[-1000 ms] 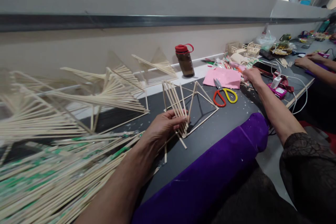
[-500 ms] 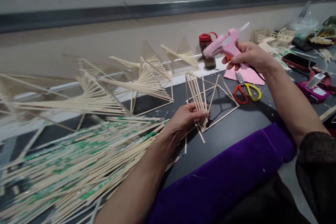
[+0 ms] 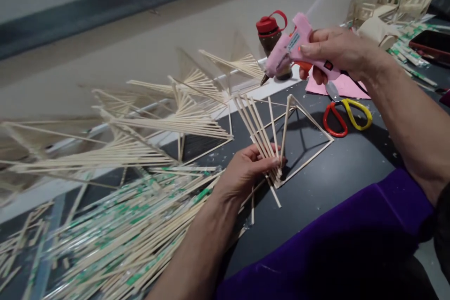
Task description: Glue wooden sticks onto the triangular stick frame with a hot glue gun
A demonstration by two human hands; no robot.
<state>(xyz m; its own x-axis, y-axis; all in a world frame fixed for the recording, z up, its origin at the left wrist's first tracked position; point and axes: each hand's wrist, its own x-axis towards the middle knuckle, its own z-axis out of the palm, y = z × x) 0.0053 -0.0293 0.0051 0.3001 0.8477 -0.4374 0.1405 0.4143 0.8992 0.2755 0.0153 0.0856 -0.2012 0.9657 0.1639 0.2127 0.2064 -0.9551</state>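
Note:
My left hand (image 3: 248, 168) pinches the lower ends of several thin wooden sticks (image 3: 256, 124), which fan upward. They belong to a small stick frame (image 3: 307, 163) standing on the dark table, with a peaked part on its right. Above and to the right, my right hand (image 3: 337, 54) is wrapped round the handle of a pink glue gun (image 3: 293, 44). Its dark nozzle points down and left, apart from the tops of the sticks. A clear glue stick juts from the gun's back end.
Finished stick models (image 3: 168, 122) line the wall at left. Wrapped sticks (image 3: 140, 225) cover the left table. Scissors (image 3: 335, 119), pink sheet (image 3: 351, 85), red-capped bottle (image 3: 269, 33) and phone (image 3: 432, 44) lie or stand at right; purple cloth (image 3: 337, 239) is in front.
The view has shifted and tilted. The glue gun's nozzle has dipped and come nearer the stick tops. My left hand still holds the sticks.

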